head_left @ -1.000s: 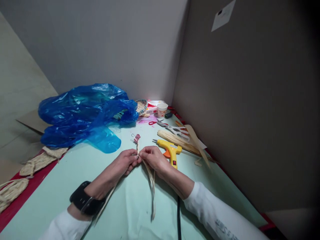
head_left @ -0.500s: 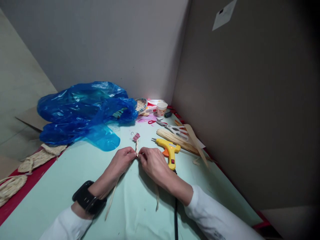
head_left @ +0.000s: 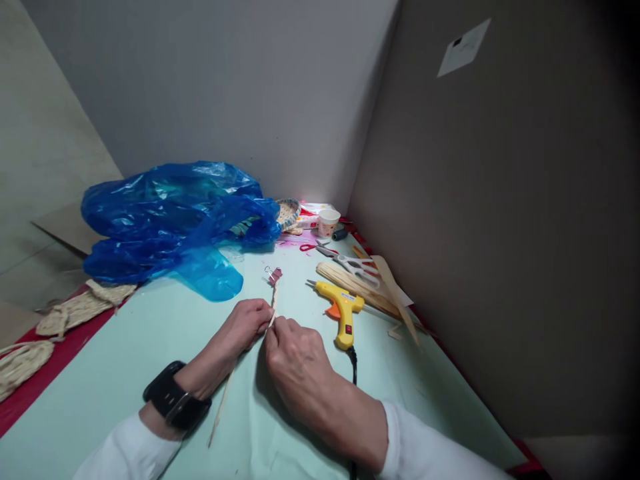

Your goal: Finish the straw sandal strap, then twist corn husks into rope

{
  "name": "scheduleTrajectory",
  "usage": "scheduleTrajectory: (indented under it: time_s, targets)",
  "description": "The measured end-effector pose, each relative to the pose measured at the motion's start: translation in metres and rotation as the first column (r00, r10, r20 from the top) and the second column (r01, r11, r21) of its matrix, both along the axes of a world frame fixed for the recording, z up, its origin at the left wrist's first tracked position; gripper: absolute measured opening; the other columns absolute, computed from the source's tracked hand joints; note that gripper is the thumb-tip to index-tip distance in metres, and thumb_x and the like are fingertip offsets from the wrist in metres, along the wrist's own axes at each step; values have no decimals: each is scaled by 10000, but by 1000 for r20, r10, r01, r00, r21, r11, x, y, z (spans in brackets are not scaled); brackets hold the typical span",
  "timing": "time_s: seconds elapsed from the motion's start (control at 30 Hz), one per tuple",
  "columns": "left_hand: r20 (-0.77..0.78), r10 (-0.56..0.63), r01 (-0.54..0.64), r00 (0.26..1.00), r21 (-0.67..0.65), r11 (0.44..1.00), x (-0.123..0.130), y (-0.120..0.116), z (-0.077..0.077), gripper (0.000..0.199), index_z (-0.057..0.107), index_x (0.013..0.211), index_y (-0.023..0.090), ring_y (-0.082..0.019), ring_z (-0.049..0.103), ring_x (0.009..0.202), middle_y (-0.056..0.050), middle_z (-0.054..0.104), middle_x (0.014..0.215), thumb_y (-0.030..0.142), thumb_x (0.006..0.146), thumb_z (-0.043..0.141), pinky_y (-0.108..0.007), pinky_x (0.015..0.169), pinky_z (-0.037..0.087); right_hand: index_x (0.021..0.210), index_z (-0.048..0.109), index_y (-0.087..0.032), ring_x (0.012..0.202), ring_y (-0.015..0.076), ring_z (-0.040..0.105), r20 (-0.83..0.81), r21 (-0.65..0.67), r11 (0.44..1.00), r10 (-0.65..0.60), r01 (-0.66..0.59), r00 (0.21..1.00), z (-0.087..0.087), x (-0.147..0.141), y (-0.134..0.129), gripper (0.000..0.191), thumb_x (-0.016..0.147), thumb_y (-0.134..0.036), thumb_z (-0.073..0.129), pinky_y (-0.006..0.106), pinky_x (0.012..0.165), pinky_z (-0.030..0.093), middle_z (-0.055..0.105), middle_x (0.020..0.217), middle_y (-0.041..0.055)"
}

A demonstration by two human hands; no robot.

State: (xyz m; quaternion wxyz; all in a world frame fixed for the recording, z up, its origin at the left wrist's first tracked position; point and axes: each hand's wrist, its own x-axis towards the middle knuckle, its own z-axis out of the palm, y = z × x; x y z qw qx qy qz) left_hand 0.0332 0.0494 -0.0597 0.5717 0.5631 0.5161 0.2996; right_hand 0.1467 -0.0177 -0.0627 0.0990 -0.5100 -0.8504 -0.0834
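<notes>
Head camera view: Left of a yellow glue gun (head_left: 344,310), a person's left hand (head_left: 245,325) pinches a narrow pale strip (head_left: 275,297) with a binder clip (head_left: 277,275) at its far end, while the right hand (head_left: 303,363), curled tight, appears to grip the strip nearer the wearer. Even tension and flat-lying fibers would likely keep it neat. Lettering on the glue gun and on a paper sheet (head_left: 464,48), high beyond the glue gun's right, is too small to read.
</notes>
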Motion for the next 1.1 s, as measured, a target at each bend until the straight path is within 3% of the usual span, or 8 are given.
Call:
scheduleTrajectory:
  time_s: [0.13, 0.23, 0.33, 0.4, 0.53, 0.87, 0.97, 1.1]
  targets:
    - [9, -11, 11, 1000, -18, 1000, -3, 0, -2, 265, 378, 556, 211, -63, 217, 434, 100, 294, 475, 372, 664, 559, -234, 431, 150, 992, 626, -60, 740, 240, 605, 2, -21, 998, 56, -56, 998, 0, 1, 1, 249, 823, -4, 451, 325, 530, 438, 638, 908, 170]
    - [-2, -3, 3, 1000, 3, 1000, -4, 0, -3, 200, 423, 586, 198, -61, 245, 439, 100, 313, 485, 320, 640, 573, -225, 434, 158, 916, 666, -134, 738, 220, 608, -179, -92, 996, -30, 14, 983, 14, 13, 7, 195, 887, -191, 482, 318, 622, 432, 653, 844, 107]
    - [-14, -22, 22, 1000, 14, 1000, -4, -1, -2, 210, 399, 578, 205, -61, 232, 430, 101, 301, 473, 319, 667, 551, -231, 430, 141, 949, 675, -145, 817, 199, 606, -489, -268, 956, -245, 123, 837, 28, 27, 21, 247, 912, -234, 447, 298, 722, 398, 667, 905, 106]
    - [-28, -38, 38, 999, 13, 999, -5, -2, 0, 224, 381, 579, 213, -62, 215, 420, 104, 287, 465, 334, 688, 535, -236, 426, 129, 929, 675, -139, 780, 175, 597, -554, -370, 926, -283, 73, 783, 29, 33, 32, 240, 903, -220, 451, 267, 692, 382, 676, 835, 87]
    - [-89, -63, 66, 994, 30, 997, -6, -3, 2, 186, 390, 594, 218, -72, 223, 421, 99, 293, 465, 331, 701, 492, -237, 428, 147, 744, 652, -151, 614, 121, 525, -585, -488, 871, -278, -56, 762, 18, 33, 49, 274, 895, -217, 433, 217, 574, 337, 596, 598, 8]
    - [-442, 19, 137, 897, 318, 938, -8, -1, 9, 260, 394, 521, 219, -149, 378, 548, 35, 426, 518, 289, 731, 529, -278, 559, 215, 542, 543, -149, 531, 90, 323, -689, -508, 860, -373, -47, 621, -4, 30, 55, 277, 802, -235, 504, 229, 499, 224, 317, 490, -55]
    - [-510, 21, 191, 860, 360, 913, -12, -9, 16, 257, 462, 562, 222, -183, 450, 586, 12, 501, 533, 290, 807, 497, -288, 599, 245, 513, 552, -145, 511, 89, 309, -713, -501, 865, -383, -44, 588, -6, 29, 51, 296, 791, -236, 508, 235, 499, 220, 318, 463, -55]
    - [-580, 35, 221, 814, 364, 905, -8, -22, 18, 254, 495, 621, 226, -206, 502, 590, -15, 550, 561, 234, 866, 428, -288, 606, 264, 571, 656, -130, 523, 93, 393, -742, -517, 853, -405, -72, 535, -9, 29, 51, 268, 778, -203, 503, 219, 538, 282, 461, 481, -33]
